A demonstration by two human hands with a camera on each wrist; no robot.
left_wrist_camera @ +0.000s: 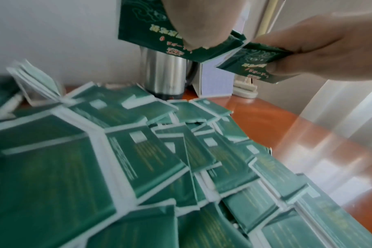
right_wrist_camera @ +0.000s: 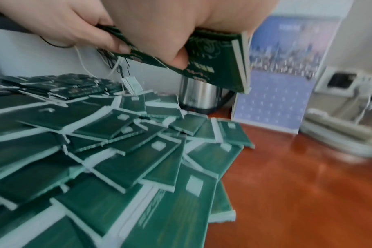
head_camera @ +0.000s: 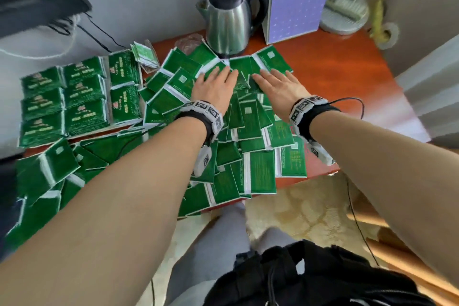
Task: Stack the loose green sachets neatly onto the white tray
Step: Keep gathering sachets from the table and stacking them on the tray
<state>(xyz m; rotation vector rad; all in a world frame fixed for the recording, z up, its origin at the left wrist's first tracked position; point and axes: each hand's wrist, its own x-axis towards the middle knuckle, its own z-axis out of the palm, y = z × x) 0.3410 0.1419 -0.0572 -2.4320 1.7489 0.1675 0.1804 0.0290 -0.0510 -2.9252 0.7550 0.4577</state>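
Note:
A big loose pile of green sachets (head_camera: 248, 136) covers the orange table (head_camera: 347, 69). Neat stacks of sachets (head_camera: 74, 97) stand in rows at the left; what they stand on is hidden. Both my hands hover palm down over the far part of the pile. My left hand (head_camera: 213, 84) pinches a green sachet (left_wrist_camera: 142, 28) under its thumb. My right hand (head_camera: 278, 84) grips a small bundle of sachets (right_wrist_camera: 219, 63) between thumb and fingers. The held sachets hang a little above the pile (left_wrist_camera: 138, 159), close together.
A steel kettle (head_camera: 231, 20) stands just behind the pile, with a purple desk calendar (head_camera: 295, 7) to its right. Bare table lies to the right of the sachets. Some sachets overhang the table's front edge. A black bag (head_camera: 310, 276) rests on my lap.

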